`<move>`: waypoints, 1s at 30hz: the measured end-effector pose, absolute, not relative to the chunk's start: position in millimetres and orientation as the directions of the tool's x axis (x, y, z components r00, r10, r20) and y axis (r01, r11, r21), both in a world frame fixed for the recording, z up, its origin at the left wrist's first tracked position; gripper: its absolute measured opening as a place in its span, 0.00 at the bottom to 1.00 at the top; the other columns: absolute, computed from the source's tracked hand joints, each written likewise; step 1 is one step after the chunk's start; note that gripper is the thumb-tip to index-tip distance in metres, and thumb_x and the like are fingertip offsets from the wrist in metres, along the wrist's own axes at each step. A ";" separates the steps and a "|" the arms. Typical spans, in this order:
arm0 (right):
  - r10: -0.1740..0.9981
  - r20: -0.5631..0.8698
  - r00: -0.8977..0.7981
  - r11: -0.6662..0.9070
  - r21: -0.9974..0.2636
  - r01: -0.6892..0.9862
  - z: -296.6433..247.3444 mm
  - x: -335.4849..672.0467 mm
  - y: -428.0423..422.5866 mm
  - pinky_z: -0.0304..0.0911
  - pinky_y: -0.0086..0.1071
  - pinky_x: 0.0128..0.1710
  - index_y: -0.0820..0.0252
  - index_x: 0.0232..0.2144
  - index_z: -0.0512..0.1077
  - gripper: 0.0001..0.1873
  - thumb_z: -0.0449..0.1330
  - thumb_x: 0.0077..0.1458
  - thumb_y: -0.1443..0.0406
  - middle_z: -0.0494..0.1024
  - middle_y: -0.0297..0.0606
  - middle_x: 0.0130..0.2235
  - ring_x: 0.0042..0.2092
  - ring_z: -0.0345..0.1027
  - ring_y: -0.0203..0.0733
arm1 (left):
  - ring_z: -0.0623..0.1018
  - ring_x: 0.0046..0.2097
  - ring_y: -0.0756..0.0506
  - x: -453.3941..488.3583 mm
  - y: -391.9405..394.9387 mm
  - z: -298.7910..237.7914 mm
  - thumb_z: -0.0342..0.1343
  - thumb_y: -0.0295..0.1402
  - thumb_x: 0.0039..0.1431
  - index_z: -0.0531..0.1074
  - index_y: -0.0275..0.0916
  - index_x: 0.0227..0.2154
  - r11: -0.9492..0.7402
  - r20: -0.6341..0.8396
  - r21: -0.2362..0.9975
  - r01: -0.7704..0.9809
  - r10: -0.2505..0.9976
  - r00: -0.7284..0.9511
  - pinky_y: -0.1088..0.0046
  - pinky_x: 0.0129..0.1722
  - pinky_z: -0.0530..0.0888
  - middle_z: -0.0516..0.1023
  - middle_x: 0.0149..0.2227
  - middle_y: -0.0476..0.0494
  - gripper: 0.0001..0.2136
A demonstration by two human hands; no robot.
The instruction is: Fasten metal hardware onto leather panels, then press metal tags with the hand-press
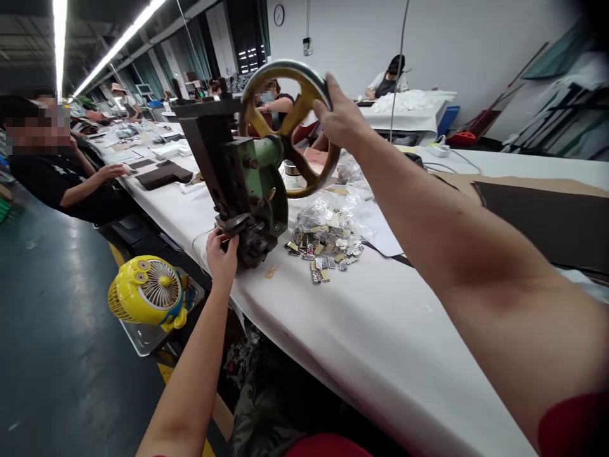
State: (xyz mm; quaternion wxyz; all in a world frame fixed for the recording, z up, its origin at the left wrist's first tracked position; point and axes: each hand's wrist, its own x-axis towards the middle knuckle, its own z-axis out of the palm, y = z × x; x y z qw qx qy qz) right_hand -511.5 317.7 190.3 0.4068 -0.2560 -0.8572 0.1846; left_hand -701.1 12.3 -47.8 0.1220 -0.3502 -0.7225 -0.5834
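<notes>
A green hand press (259,184) stands at the near edge of a long white table (380,330). My right hand (340,117) is closed on the rim of its yellow handwheel (290,120), at the upper right. My left hand (221,251) is pinched at the press's dark base, fingers closed against the die; what they hold is hidden. Beside the press lies a heap of small metal pieces (326,251) spilling from a clear plastic bag (333,212).
A yellow cartoon fan (147,292) sits below the table's edge at left. Dark sheets (552,222) lie at right, dark stacks (162,174) farther along. A person in black (61,171) sits at left; others work at the back tables.
</notes>
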 end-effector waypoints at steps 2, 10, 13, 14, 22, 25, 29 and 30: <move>0.594 0.615 -0.518 0.804 -0.454 0.383 212.8 -522.2 308.4 0.45 0.66 0.70 0.53 0.73 0.48 0.37 0.57 0.68 0.55 0.53 0.43 0.72 0.71 0.47 0.63 | 0.72 0.60 0.39 -700.7 21.3 -41.0 0.60 0.44 0.61 0.75 0.40 0.31 0.089 0.571 0.780 0.620 0.306 -0.762 0.58 0.65 0.64 0.77 0.55 0.40 0.12; 0.574 0.240 -0.783 0.814 -0.269 0.515 122.9 -466.5 199.0 0.70 0.56 0.55 0.62 0.56 0.72 0.20 0.63 0.64 0.61 0.75 0.50 0.55 0.55 0.71 0.55 | 0.75 0.60 0.39 -682.4 21.0 -27.9 0.60 0.38 0.59 0.75 0.40 0.27 0.101 0.504 0.851 0.516 0.121 -0.855 0.58 0.65 0.66 0.78 0.57 0.36 0.09; 0.498 0.028 -0.867 0.844 -0.247 0.477 55.8 -425.4 149.6 0.73 0.41 0.36 0.59 0.35 0.80 0.13 0.69 0.56 0.55 0.81 0.44 0.34 0.36 0.77 0.51 | 0.78 0.56 0.38 -676.2 -25.3 -46.9 0.57 0.40 0.62 0.74 0.40 0.28 0.147 0.516 0.834 0.532 0.134 -0.846 0.57 0.62 0.69 0.79 0.55 0.37 0.11; 0.496 0.002 -0.868 0.848 -0.215 0.484 36.5 -415.0 139.1 0.71 0.39 0.34 0.60 0.33 0.80 0.15 0.69 0.55 0.54 0.81 0.45 0.33 0.35 0.77 0.52 | 0.78 0.55 0.37 -674.1 -44.9 -57.5 0.57 0.41 0.62 0.74 0.41 0.28 0.199 0.532 0.808 0.555 0.160 -0.831 0.55 0.61 0.70 0.80 0.54 0.37 0.11; 0.460 0.197 -0.866 0.854 -0.363 0.372 -6.6 -391.0 124.0 0.63 0.32 0.38 0.59 0.40 0.80 0.16 0.54 0.70 0.60 0.82 0.42 0.39 0.39 0.76 0.43 | 0.80 0.49 0.35 -611.8 -106.6 -87.4 0.59 0.48 0.61 0.76 0.42 0.50 0.282 0.478 0.734 0.617 0.430 -0.766 0.52 0.49 0.78 0.81 0.48 0.36 0.20; 0.397 0.337 -0.854 0.784 -0.609 0.124 -2.7 -389.5 112.0 0.64 0.30 0.36 0.58 0.37 0.80 0.14 0.59 0.67 0.57 0.82 0.39 0.35 0.35 0.74 0.40 | 0.82 0.38 0.43 -566.7 -73.8 -58.5 0.61 0.47 0.62 0.73 0.44 0.57 0.012 0.280 0.907 0.420 0.727 -0.626 0.65 0.36 0.80 0.83 0.43 0.41 0.23; 0.310 0.399 -0.863 0.736 -0.675 -0.048 -8.4 -387.3 100.6 0.67 0.32 0.38 0.57 0.42 0.80 0.16 0.53 0.69 0.59 0.81 0.40 0.34 0.35 0.75 0.41 | 0.78 0.30 0.47 -536.0 -39.8 -37.7 0.60 0.47 0.63 0.82 0.40 0.41 -0.091 0.221 0.956 0.279 0.848 -0.482 0.71 0.28 0.77 0.81 0.31 0.45 0.15; 0.311 0.394 -0.865 0.728 -0.684 -0.049 -12.4 -387.2 100.5 0.68 0.33 0.39 0.57 0.45 0.79 0.16 0.52 0.69 0.60 0.81 0.41 0.35 0.36 0.75 0.42 | 0.78 0.29 0.47 -537.7 -37.2 -37.0 0.59 0.46 0.64 0.82 0.40 0.38 -0.105 0.256 0.946 0.305 0.821 -0.510 0.71 0.28 0.77 0.80 0.30 0.45 0.15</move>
